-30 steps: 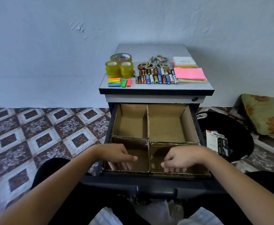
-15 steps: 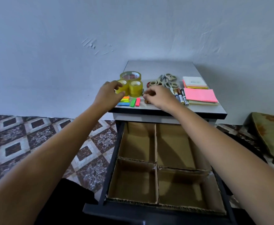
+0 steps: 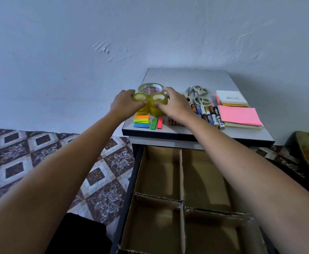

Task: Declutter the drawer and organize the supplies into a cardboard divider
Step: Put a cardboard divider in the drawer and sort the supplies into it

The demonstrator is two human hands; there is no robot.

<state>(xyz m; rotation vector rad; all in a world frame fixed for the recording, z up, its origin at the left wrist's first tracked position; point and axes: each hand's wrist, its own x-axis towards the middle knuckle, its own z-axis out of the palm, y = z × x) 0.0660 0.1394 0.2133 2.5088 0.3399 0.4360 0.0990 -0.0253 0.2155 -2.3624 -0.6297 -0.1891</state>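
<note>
Left hand [image 3: 126,104]: curled round the left yellow tape roll [image 3: 139,97], grasping it, at the left part of the cabinet top [image 3: 186,77].
Right hand [image 3: 173,105]: curled round the right yellow tape roll [image 3: 159,97], grasping it; the two rolls touch side by side.
Third tape roll [image 3: 151,88]: clear, printed core, just behind the pair on the cabinet top.
Sticky flags [image 3: 141,121]: orange, yellow, green, blue, red strips at the cabinet top's front left edge.
Batteries and markers [image 3: 207,114]: a row at its front middle, partly hidden by the right wrist.
Scissors [image 3: 197,94]: several pairs, mid cabinet top.
Sticky note pads [image 3: 239,115]: pink and yellow stacks, right side.
Cardboard divider [image 3: 182,180]: four compartments, seated in the open drawer [image 3: 131,180] below the cabinet top.
</note>
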